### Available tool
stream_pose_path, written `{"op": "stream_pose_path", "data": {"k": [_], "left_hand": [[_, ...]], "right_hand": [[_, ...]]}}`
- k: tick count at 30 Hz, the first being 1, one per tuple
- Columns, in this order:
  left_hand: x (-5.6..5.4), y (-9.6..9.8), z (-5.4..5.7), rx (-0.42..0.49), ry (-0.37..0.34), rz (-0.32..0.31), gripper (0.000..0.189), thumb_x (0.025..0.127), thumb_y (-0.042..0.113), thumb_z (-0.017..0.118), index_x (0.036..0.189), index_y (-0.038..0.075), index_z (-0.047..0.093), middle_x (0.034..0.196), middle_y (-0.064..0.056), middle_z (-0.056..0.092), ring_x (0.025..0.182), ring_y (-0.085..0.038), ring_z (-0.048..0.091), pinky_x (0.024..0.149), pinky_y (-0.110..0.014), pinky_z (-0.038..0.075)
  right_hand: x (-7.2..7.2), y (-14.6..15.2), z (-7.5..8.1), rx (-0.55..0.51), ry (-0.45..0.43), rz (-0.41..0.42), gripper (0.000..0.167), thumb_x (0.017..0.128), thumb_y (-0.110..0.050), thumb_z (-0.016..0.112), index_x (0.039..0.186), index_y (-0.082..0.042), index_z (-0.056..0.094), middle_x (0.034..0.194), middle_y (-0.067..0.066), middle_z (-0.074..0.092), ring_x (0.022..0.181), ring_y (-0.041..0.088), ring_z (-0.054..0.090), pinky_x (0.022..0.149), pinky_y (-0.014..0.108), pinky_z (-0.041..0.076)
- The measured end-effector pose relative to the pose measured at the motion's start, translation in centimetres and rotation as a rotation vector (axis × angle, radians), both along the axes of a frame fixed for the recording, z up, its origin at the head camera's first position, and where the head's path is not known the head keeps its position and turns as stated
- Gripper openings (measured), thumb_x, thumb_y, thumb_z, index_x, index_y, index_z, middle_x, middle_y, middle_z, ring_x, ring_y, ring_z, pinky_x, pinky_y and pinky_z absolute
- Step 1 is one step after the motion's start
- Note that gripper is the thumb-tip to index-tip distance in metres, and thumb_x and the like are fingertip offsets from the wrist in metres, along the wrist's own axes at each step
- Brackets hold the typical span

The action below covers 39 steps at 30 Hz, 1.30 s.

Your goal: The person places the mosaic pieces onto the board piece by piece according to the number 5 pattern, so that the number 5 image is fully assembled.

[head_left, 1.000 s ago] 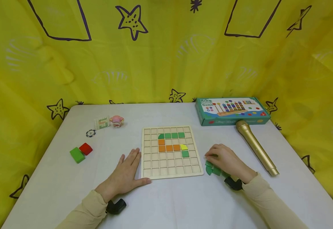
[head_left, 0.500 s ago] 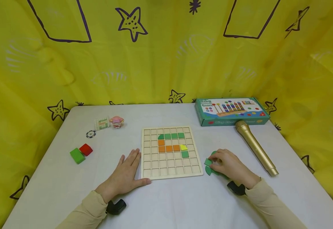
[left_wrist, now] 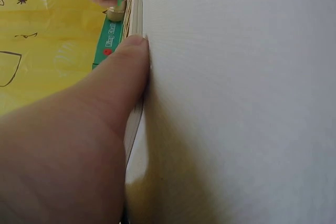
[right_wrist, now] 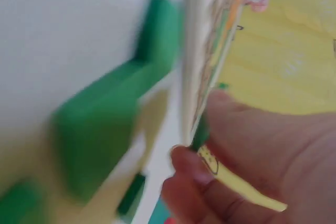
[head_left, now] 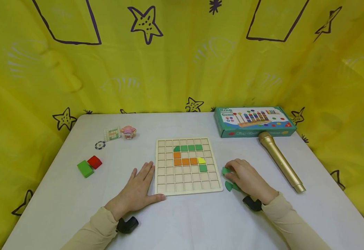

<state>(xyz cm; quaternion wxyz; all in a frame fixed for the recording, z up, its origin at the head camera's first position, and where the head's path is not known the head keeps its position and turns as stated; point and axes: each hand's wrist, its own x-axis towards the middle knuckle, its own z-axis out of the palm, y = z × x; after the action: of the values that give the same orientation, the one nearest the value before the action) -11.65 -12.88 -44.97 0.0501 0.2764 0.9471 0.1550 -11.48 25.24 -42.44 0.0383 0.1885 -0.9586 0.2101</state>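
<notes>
A square wooden grid board (head_left: 180, 182) lies mid-table, with green tiles (head_left: 191, 148), orange tiles (head_left: 185, 161) and a yellow tile (head_left: 201, 160) set in its cells. My left hand (head_left: 135, 191) rests flat with fingers along the board's left edge and the thumb at its near left corner. Right of the board, my right hand (head_left: 247, 177) pinches a green tile (right_wrist: 199, 134) between thumb and fingers, just above the table. Several loose green tiles (head_left: 228, 186) lie under and beside that hand, partly hidden by it; in the right wrist view nearby green tiles (right_wrist: 100, 124) look blurred.
A Ring Challenge Game box (head_left: 254, 121) stands at the back right, with a gold microphone (head_left: 282, 161) touching its front. Farther left are a green block (head_left: 85, 169), a red block (head_left: 94, 162), a poker chip (head_left: 100, 145), a pattern card (head_left: 112, 134) and a pink figurine (head_left: 128, 132).
My right hand has shifted about over the loose green tiles and now pinches one at its fingertips. The left hand and the tiles on the board have stayed put.
</notes>
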Motion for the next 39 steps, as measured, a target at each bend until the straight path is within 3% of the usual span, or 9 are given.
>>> {"op": "stream_pose_path", "data": {"k": [5, 9, 15, 24, 27, 33, 39], "left_hand": [[0.0, 0.0, -0.1, -0.007, -0.006, 0.007, 0.110, 0.084, 0.074, 0.053, 0.150, -0.010, 0.024, 0.158, -0.022, 0.017, 0.145, -0.035, 0.013, 0.111, -0.061, 0.010], [0.0, 0.1, -0.2, -0.011, 0.001, 0.006, 0.110, 0.084, 0.074, 0.053, 0.150, -0.010, 0.025, 0.158, -0.022, 0.017, 0.145, -0.035, 0.013, 0.111, -0.061, 0.011], [0.0, 0.1, -0.3, -0.019, 0.004, 0.008, 0.111, 0.083, 0.075, 0.053, 0.150, -0.009, 0.023, 0.159, -0.021, 0.016, 0.146, -0.034, 0.013, 0.111, -0.061, 0.011], [-0.1, 0.1, -0.4, -0.025, 0.010, 0.006, 0.112, 0.083, 0.075, 0.052, 0.150, -0.009, 0.023, 0.159, -0.020, 0.016, 0.146, -0.034, 0.011, 0.111, -0.061, 0.010], [-0.1, 0.1, -0.5, -0.018, 0.016, 0.004, 0.111, 0.083, 0.075, 0.053, 0.150, -0.009, 0.023, 0.159, -0.021, 0.016, 0.146, -0.034, 0.012, 0.111, -0.061, 0.010], [0.0, 0.1, -0.4, -0.014, 0.009, 0.010, 0.112, 0.083, 0.075, 0.054, 0.150, -0.009, 0.023, 0.159, -0.021, 0.016, 0.146, -0.034, 0.013, 0.111, -0.061, 0.010], [0.0, 0.0, -0.2, -0.016, -0.002, 0.009, 0.112, 0.083, 0.075, 0.054, 0.150, -0.009, 0.023, 0.159, -0.021, 0.017, 0.146, -0.034, 0.012, 0.111, -0.061, 0.010]], "right_hand": [[-0.4, -2.2, 0.4, -0.121, -0.064, 0.080, 0.026, 0.088, -0.014, 0.074, 0.109, -0.001, 0.068, 0.096, 0.000, 0.063, 0.084, 0.015, 0.056, 0.074, 0.036, 0.049], [-0.7, -3.8, 0.3, -0.078, -0.071, 0.136, 0.024, 0.086, -0.018, 0.077, 0.104, -0.004, 0.071, 0.097, 0.000, 0.065, 0.090, 0.017, 0.059, 0.081, 0.038, 0.050], [-0.9, -4.8, 0.0, -0.016, -0.054, 0.156, 0.019, 0.086, -0.017, 0.077, 0.101, -0.006, 0.072, 0.100, 0.001, 0.064, 0.096, 0.020, 0.059, 0.087, 0.041, 0.049], [-1.1, -4.9, -0.1, -0.020, -0.003, 0.201, 0.008, 0.085, -0.014, 0.077, 0.089, -0.012, 0.071, 0.091, -0.005, 0.060, 0.090, 0.016, 0.056, 0.080, 0.036, 0.050], [-1.0, -4.6, 0.0, -0.019, 0.020, 0.239, 0.005, 0.087, -0.011, 0.075, 0.092, -0.011, 0.075, 0.094, -0.004, 0.061, 0.092, 0.016, 0.055, 0.080, 0.035, 0.049], [-0.5, -3.9, 0.1, 0.007, 0.050, 0.299, 0.016, 0.089, -0.005, 0.071, 0.104, -0.006, 0.076, 0.105, 0.002, 0.065, 0.099, 0.020, 0.057, 0.085, 0.038, 0.048], [-0.5, -3.0, -0.1, -0.001, 0.061, 0.300, 0.022, 0.092, -0.004, 0.068, 0.113, -0.004, 0.073, 0.112, 0.005, 0.065, 0.103, 0.022, 0.057, 0.087, 0.039, 0.048]]}}
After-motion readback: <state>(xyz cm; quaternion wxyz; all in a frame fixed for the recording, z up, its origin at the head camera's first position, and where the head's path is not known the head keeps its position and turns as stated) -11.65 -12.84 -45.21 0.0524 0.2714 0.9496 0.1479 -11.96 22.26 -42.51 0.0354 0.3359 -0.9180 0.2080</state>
